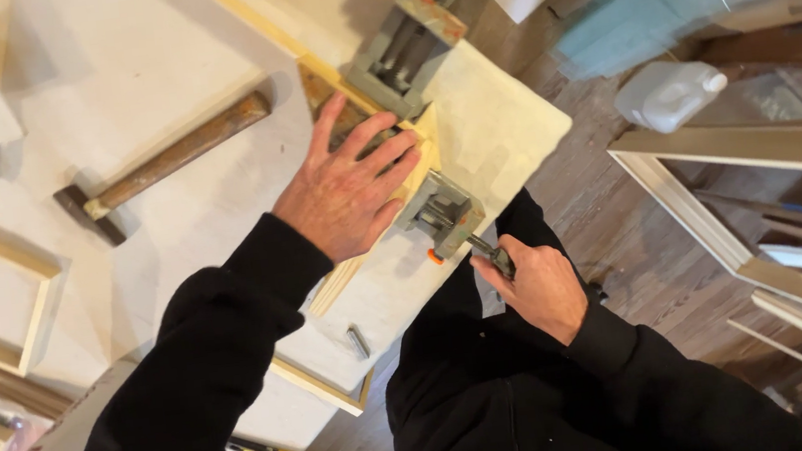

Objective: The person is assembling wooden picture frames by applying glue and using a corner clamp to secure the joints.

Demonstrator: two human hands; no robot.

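The left hand (345,194) lies flat, fingers spread, on the wood frame corner (417,143) in the grey corner clamp (402,54) on the bench (162,71). The right hand (534,286), just below the clamp, pinches its screw handle (490,254). Best to press firmly and turn slowly.

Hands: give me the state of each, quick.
Left hand: open, flat on the wooden frame.
Right hand: closed around the clamp handle.

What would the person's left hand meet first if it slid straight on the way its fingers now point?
The left hand lies flat on the wooden frame corner, fingers pointing up-right. Straight on, they would probably meet the upper grey corner clamp first, though the depth is hard to judge.
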